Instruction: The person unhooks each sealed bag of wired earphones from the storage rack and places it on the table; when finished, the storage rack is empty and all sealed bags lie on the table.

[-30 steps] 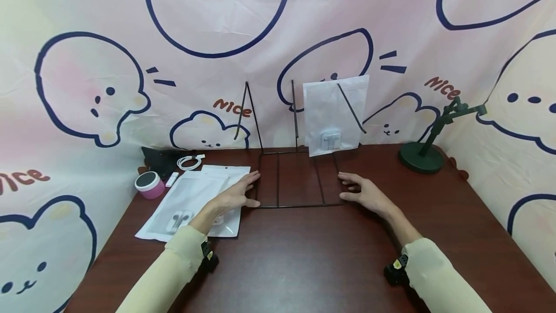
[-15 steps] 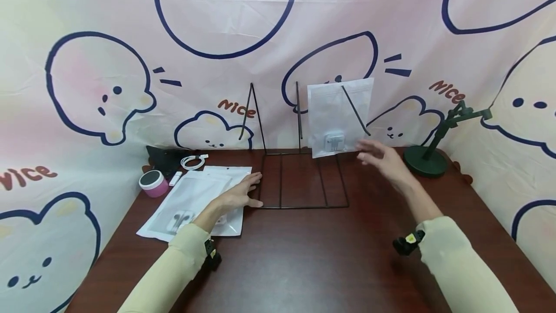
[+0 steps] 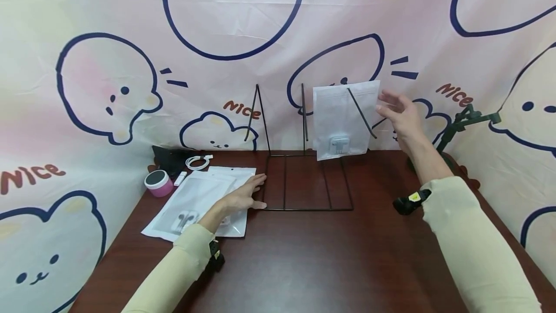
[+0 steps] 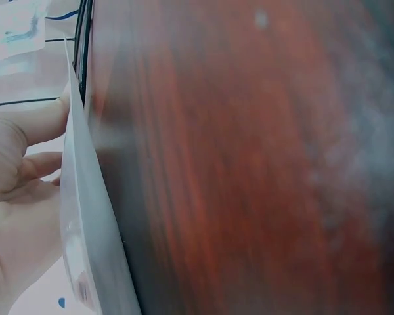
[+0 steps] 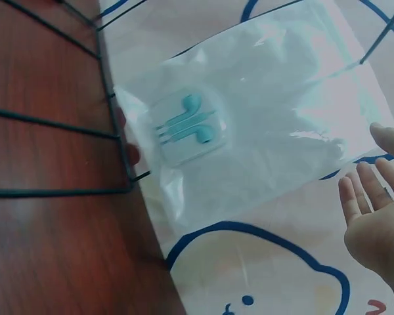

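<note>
A black wire rack (image 3: pixel 304 182) stands on the dark wooden table (image 3: pixel 304 255), its prongs rising against the backdrop. A white plastic bag with earphones (image 3: pixel 343 120) (image 5: pixel 249 144) leans upright in the rack's right slot. My right hand (image 3: pixel 399 112) (image 5: pixel 374 210) is raised beside the bag's upper right edge, fingers straight and spread, holding nothing. My left hand (image 3: pixel 243 197) (image 4: pixel 20 197) lies flat on the table, fingers touching the rack's left base wire and resting on flat white bags (image 3: pixel 195 202) (image 4: pixel 85 216), one with earphones inside.
Left rear of the table holds a pink round tin (image 3: pixel 158 182), a small white stick (image 3: pixel 180 177), a coiled white cable (image 3: pixel 197 162) and a black object (image 3: pixel 171 158). A dark green stand with round base (image 3: pixel 456 124) sits at back right. A cartoon-printed curtain surrounds the table.
My right hand lifted off the table by the rack's base and rose up and back to the standing bag's upper right edge. The left hand has stayed put.
</note>
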